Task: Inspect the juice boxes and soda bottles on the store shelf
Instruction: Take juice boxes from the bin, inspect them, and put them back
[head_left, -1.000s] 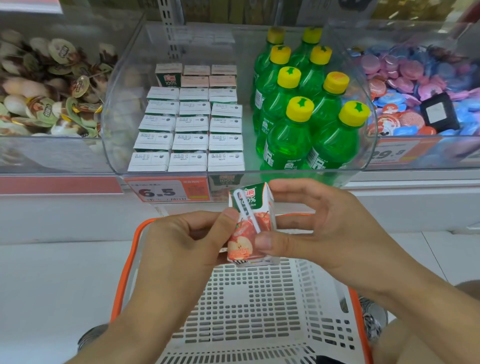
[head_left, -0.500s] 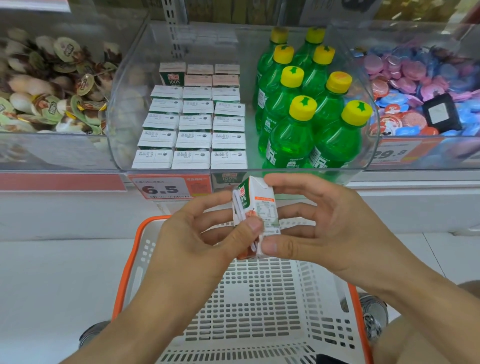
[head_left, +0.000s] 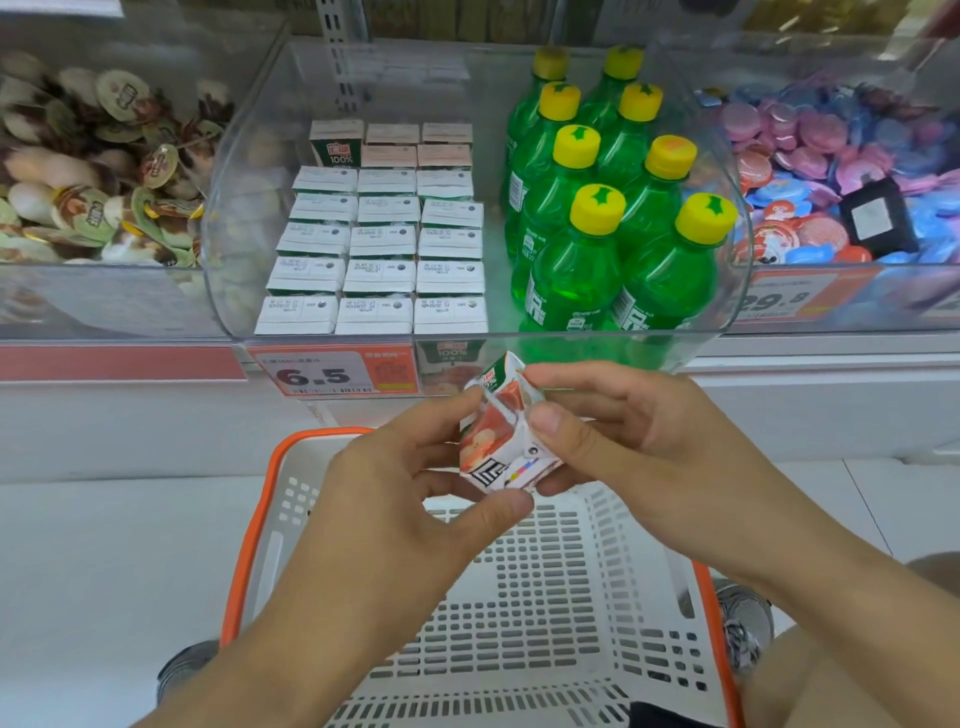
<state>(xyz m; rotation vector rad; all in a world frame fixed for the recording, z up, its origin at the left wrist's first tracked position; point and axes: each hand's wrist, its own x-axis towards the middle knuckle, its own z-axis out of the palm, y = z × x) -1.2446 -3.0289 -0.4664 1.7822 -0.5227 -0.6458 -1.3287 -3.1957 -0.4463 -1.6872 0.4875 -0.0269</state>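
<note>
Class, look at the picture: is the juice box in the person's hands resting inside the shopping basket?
No: both the left hand and right hand hold the juice box above the basket.

Green soda bottles (head_left: 571, 270) with yellow caps; orange-rimmed white basket (head_left: 545, 597).

**Bare arms, grey sneakers**

I am seeing both forearms showing bare, no sleeves, watches or rings on the left hand (head_left: 395, 499) or the right hand (head_left: 649, 457). Either side of the orange-rimmed basket (head_left: 249, 545), grey lace-up sneakers (head_left: 743, 623) are peeking out, the right-side one showing its laces. A bare knee is showing beyond the basket's right rim.
</note>
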